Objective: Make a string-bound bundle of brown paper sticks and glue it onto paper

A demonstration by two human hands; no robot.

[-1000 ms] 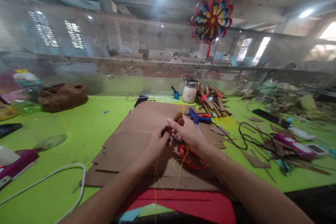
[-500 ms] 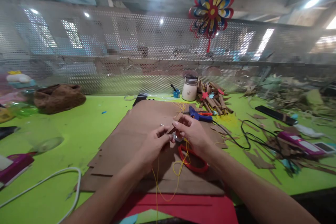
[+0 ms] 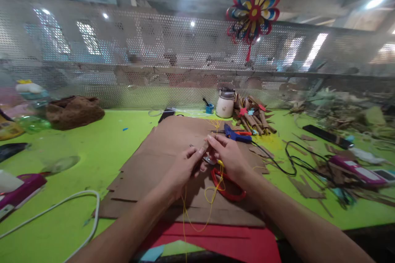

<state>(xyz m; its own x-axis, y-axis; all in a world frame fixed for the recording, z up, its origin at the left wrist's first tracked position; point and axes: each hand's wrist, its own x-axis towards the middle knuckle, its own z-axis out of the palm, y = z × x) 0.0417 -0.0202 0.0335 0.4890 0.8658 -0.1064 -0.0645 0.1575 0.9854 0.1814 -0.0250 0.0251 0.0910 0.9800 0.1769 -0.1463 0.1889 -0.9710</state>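
Over the brown paper sheets (image 3: 154, 164), my left hand (image 3: 187, 166) and my right hand (image 3: 230, 154) meet, fingers pinched together on a small piece of brown paper (image 3: 205, 144). Just below the fingertips shows a small shiny round thing (image 3: 210, 159); its kind is unclear. Yellow string (image 3: 211, 198) hangs in loops from beneath my hands, down across the sheets. Partly behind my right wrist lie scissors with red handles (image 3: 235, 193). The fingers hide much of the held piece.
A blue glue gun (image 3: 236, 134) with a black cord lies beyond my right hand. Further back stand a white jar (image 3: 225, 104) and a heap of rolled brown paper (image 3: 254, 120). Paper scraps (image 3: 304, 187) litter the right. A white cable (image 3: 97, 209) curves at left.
My fingers have shifted on the small brown paper piece, and the left thumb now sits higher on it. The whole view has swung slightly, so things appear a little further right.
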